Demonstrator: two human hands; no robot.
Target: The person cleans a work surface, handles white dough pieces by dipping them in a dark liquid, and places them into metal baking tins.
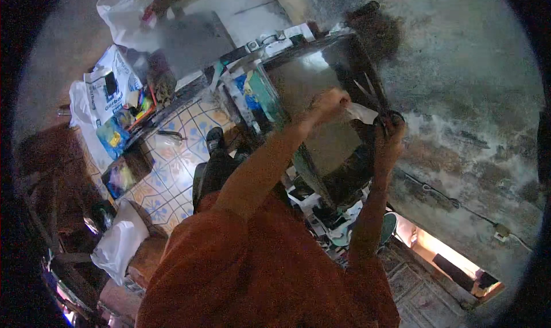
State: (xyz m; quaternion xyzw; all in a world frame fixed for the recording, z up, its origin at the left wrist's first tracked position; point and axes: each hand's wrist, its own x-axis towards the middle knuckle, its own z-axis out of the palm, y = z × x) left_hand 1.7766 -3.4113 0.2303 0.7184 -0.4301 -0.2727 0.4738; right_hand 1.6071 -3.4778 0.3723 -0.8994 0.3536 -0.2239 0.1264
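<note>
My right hand (389,128) grips the handles of a pair of scissors (370,91), the blades spread and directed away from me. In my left hand (329,102) the fingers pinch one end of a small pale strip (363,112). Paper or tape, I cannot tell which, and the strip reaches across to the right hand. Both hands are over a dark table with a shiny top (297,80). Under the strip, a brown flat sheet (338,149) shows on that surface.
A wall (456,69) with a hanging cord (456,205) borders the table on the right. Small boxes (280,46) line its far edge. Left are plastic bags (103,89) and patterned floor tiles (172,168). A person's hand (148,13) shows near a white bag (122,22).
</note>
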